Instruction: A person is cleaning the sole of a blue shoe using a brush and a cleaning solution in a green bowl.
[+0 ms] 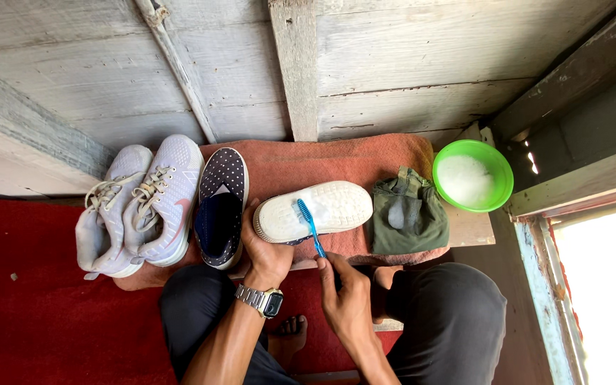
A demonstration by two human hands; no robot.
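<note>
Now | left hand (265, 249) grips upturned shoe (315, 210) | right hand (344, 292) holds toothbrush (310, 227) | towel (308, 160) edge near

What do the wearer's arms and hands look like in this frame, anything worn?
Both forearms are bare, with no sleeves in view, and both hands are ungloved. The left hand has a silver metal-band wristwatch with a dark rectangular face at its wrist. The right hand and wrist carry nothing. No rings can be made out.
</note>
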